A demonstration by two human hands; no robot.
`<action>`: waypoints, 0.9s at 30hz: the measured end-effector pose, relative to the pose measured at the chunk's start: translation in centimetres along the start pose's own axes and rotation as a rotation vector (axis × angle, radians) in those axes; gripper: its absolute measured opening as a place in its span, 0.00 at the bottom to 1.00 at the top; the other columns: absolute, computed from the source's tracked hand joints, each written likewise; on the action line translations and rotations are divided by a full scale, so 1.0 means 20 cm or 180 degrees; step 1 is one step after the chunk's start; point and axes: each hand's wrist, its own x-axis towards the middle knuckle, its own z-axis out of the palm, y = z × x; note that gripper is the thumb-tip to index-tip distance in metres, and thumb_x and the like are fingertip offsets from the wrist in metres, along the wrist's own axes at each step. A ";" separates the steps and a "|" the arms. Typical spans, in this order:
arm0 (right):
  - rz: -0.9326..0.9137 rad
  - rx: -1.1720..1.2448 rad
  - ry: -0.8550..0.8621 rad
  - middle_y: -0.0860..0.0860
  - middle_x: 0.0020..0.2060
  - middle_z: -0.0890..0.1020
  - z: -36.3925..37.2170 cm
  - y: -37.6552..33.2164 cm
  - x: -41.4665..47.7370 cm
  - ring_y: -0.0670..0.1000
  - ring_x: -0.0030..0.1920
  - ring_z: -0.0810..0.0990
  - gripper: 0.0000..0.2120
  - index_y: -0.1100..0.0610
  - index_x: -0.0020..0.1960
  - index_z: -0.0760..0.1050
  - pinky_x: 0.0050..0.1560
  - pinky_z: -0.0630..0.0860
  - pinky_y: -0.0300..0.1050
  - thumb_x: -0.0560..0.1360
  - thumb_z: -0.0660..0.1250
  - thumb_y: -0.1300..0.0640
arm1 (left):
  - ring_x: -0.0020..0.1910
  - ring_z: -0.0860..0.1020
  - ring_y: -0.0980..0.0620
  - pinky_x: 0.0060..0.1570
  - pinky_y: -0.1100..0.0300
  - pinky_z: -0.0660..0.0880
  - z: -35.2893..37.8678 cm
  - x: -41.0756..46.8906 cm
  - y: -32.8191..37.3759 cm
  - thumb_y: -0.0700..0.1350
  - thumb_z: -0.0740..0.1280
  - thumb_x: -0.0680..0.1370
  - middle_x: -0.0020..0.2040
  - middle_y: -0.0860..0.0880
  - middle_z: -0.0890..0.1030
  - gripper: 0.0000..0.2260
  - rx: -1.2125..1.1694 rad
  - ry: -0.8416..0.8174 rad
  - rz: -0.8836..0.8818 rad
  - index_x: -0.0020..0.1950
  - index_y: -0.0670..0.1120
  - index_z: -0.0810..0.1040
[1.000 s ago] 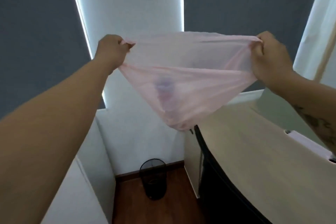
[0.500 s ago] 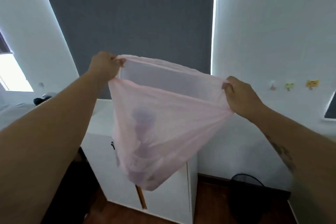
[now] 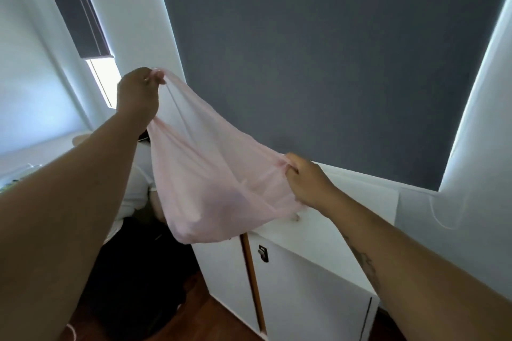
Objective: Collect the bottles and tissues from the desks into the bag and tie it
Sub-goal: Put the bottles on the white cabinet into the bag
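Holding the thin see-through pink plastic bag [image 3: 210, 188] up in the air, my left hand [image 3: 137, 94] and right hand [image 3: 307, 183] each pinch a top corner. A moment ago my hands were level; now the left is higher. I think tying comes next.

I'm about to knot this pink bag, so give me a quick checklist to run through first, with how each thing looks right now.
1. Left hand gripping the bag's rim: ok.
2. Right hand gripping the opposite rim: ok.
3. Bag hanging free above the white cabinet: ok.
4. Contents settled at the bottom: ok, a dim shape sags there.
5. All bottles and tissues inside: cannot tell, the plastic is too cloudy.
6. Rim gathered for knotting: not ok, it is stretched wide.
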 end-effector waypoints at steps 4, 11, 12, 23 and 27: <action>0.0275 0.0528 -0.0277 0.49 0.45 0.79 0.12 0.05 0.30 0.51 0.39 0.78 0.10 0.48 0.56 0.70 0.33 0.73 0.40 0.80 0.52 0.56 | 0.58 0.78 0.46 0.54 0.61 0.68 0.23 0.22 -0.01 0.49 0.58 0.83 0.58 0.44 0.82 0.16 -0.0010 -0.0065 0.0181 0.53 0.41 0.82; 0.0636 0.0726 -0.0091 0.48 0.43 0.77 0.39 0.19 0.73 0.52 0.44 0.78 0.09 0.50 0.51 0.71 0.42 0.77 0.46 0.81 0.52 0.54 | 0.49 0.79 0.48 0.49 0.61 0.69 0.64 0.54 -0.18 0.52 0.60 0.82 0.50 0.44 0.83 0.16 -0.0064 -0.0342 0.0457 0.50 0.44 0.83; 0.0697 0.0775 -0.0012 0.48 0.41 0.76 0.43 0.22 0.79 0.51 0.42 0.77 0.10 0.52 0.50 0.72 0.40 0.74 0.44 0.81 0.52 0.55 | 0.45 0.78 0.49 0.48 0.61 0.70 0.70 0.59 -0.23 0.53 0.60 0.81 0.48 0.44 0.83 0.16 -0.0078 -0.0416 0.0469 0.49 0.45 0.83; 0.1063 0.0587 0.0715 0.51 0.65 0.77 0.78 0.45 1.11 0.54 0.62 0.75 0.26 0.47 0.70 0.67 0.63 0.73 0.52 0.79 0.45 0.37 | 0.34 0.69 0.50 0.35 0.60 0.65 1.17 0.76 -0.48 0.55 0.61 0.81 0.31 0.51 0.70 0.20 0.0002 -0.1184 0.1205 0.39 0.41 0.76; 0.1464 -0.0714 0.1651 0.55 0.67 0.76 0.70 0.70 1.03 0.58 0.67 0.71 0.32 0.52 0.73 0.66 0.67 0.70 0.58 0.78 0.42 0.36 | 0.31 0.68 0.53 0.34 0.63 0.65 1.24 0.59 -0.55 0.55 0.60 0.82 0.29 0.52 0.69 0.20 0.0037 -0.1457 0.1222 0.33 0.47 0.69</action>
